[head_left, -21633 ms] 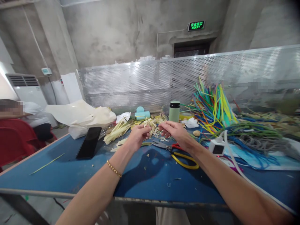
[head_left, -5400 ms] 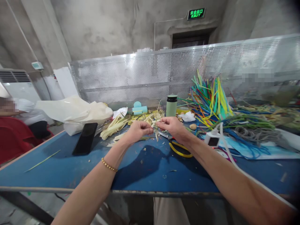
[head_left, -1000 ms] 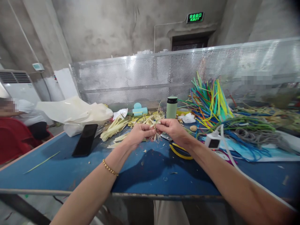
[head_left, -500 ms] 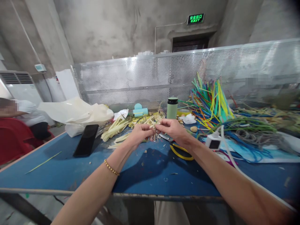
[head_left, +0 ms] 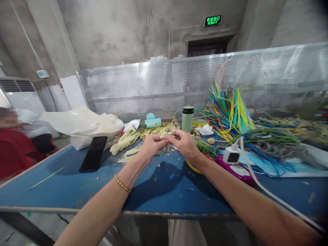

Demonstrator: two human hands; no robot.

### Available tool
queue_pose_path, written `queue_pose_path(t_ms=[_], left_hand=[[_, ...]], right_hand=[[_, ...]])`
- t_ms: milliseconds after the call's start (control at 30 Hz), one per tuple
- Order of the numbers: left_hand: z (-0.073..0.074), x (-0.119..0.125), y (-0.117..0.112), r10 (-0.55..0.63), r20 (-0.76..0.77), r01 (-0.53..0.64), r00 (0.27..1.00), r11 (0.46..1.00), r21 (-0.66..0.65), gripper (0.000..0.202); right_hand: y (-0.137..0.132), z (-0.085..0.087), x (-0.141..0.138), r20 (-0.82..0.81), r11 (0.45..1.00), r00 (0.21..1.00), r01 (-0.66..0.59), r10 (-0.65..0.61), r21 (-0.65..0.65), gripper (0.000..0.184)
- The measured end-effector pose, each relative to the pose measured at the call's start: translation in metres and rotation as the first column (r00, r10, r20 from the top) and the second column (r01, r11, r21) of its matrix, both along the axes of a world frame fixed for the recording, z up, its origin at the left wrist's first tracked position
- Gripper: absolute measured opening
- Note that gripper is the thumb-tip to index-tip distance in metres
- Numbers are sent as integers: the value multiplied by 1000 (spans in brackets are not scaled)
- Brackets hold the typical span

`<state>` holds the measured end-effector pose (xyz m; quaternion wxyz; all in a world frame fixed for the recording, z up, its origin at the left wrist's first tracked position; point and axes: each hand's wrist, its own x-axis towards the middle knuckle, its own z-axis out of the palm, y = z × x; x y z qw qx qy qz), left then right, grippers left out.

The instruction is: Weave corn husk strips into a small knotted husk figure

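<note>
My left hand (head_left: 151,146) and my right hand (head_left: 182,142) meet above the blue table (head_left: 77,184), fingertips pinched together on a small bundle of pale straw strips (head_left: 167,139). Both hands are closed on it. A gold bead bracelet (head_left: 122,183) sits on my left wrist. Behind the hands lies a loose pile of pale yellow strips (head_left: 128,138). Yellow-handled scissors (head_left: 192,167) lie under my right wrist, mostly hidden.
A black phone (head_left: 93,153) lies at left, a green flask (head_left: 188,119) and teal object (head_left: 151,121) at the back. Coloured strips (head_left: 230,109) and cords (head_left: 271,143) pile at right by a white charger (head_left: 232,156). A person sits at far left.
My right hand has shifted slightly left and closer to my left hand, covering more of the scissors. The strip bundle stays pinched between both hands.
</note>
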<state>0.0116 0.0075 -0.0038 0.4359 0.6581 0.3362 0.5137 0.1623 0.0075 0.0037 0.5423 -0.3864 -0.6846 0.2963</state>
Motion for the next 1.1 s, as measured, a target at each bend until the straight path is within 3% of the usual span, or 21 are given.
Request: queue_pose_path(t_ms=[200, 333, 600, 733, 800, 967, 1100], left_hand=[[0, -5, 6, -36, 29, 37, 999, 998, -60, 27], [-1, -4, 5, -26, 1, 26, 1000, 998, -63, 25], [-6, -5, 11, -85, 2, 85, 996, 992, -95, 25], [-17, -11, 25, -20, 141, 55, 990, 967, -251, 27], [-23, -13, 31, 33, 155, 20, 987, 945, -328, 28], [-26, -17, 39, 127, 222, -29, 967, 918, -397, 29], [-17, -21, 47, 172, 230, -64, 958, 909, -411, 26]], right_hand=[[5, 9, 15, -45, 996, 999, -29, 25, -90, 42], [1, 11, 14, 35, 993, 996, -75, 78, -97, 36], [7, 0, 7, -8, 987, 996, -94, 94, -131, 31], [28, -15, 14, 0, 971, 998, 64, -65, -229, 26], [36, -22, 17, 97, 972, 987, 147, -131, -182, 18], [35, -27, 19, 172, 980, 970, 184, -169, -77, 1], [19, -31, 13, 312, 985, 946, 34, -85, 167, 6]])
